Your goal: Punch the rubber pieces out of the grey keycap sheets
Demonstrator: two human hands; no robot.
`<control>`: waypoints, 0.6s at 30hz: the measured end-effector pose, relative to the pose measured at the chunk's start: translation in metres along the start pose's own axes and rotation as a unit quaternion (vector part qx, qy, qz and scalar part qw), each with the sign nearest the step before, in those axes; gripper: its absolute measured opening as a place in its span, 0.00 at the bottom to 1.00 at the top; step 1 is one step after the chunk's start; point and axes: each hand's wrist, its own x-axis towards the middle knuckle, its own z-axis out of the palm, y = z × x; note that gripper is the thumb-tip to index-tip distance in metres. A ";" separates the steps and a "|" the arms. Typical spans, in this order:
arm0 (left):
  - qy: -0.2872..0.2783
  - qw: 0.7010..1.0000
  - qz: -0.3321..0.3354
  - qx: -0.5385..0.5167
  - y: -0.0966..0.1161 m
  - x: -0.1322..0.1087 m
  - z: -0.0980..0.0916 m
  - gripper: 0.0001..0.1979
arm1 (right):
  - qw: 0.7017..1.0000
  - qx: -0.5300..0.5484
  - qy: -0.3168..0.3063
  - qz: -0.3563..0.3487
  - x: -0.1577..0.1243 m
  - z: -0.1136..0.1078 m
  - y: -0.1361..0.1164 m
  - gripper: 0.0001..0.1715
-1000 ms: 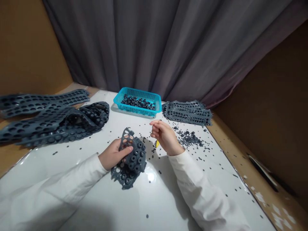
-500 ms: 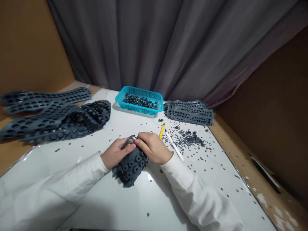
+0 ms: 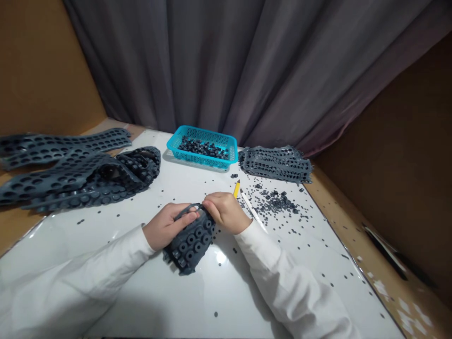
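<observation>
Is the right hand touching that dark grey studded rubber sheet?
Touching. The head view shows the right hand pinching the upper edge of the dark grey studded rubber sheet, which the left hand also grips.

This is looking like a small workshop corner for handwork: a grey curtain point(image 3: 226, 70) and plain brown walls point(image 3: 42, 70) are closing in one white table point(image 3: 169, 301). Big rubber sheets point(image 3: 77, 176) full of holes are piling up on the left, emptied sheets point(image 3: 275, 165) are lying at the back right, and a blue basket point(image 3: 203, 162) is holding small rubber rings point(image 3: 201, 149). Loose bits point(image 3: 278, 202) are lying scattered over the table, and one rubber piece point(image 3: 190, 240) is sitting in the middle.
</observation>
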 end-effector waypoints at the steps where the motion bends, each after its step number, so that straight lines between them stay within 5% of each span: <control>1: 0.004 1.000 0.003 0.007 0.000 0.001 -0.001 0.16 | 1.000 0.017 0.011 0.015 0.001 0.001 0.000 0.23; 8: 0.039 0.998 0.020 0.035 0.002 0.000 -0.002 0.16 | 0.989 0.020 0.084 0.116 0.003 0.007 0.009 0.23; 11: 0.036 0.997 0.038 0.054 0.012 -0.007 -0.003 0.17 | 0.944 -0.014 0.208 0.255 0.001 -0.010 0.028 0.26; 13: 0.081 0.994 0.041 0.057 0.018 -0.009 -0.008 0.17 | 0.919 -0.041 0.256 0.296 0.006 -0.025 0.039 0.26; 18: 0.127 0.992 -0.012 -0.004 0.024 0.006 -0.025 0.14 | 0.946 -0.048 0.195 0.253 0.055 -0.051 0.068 0.22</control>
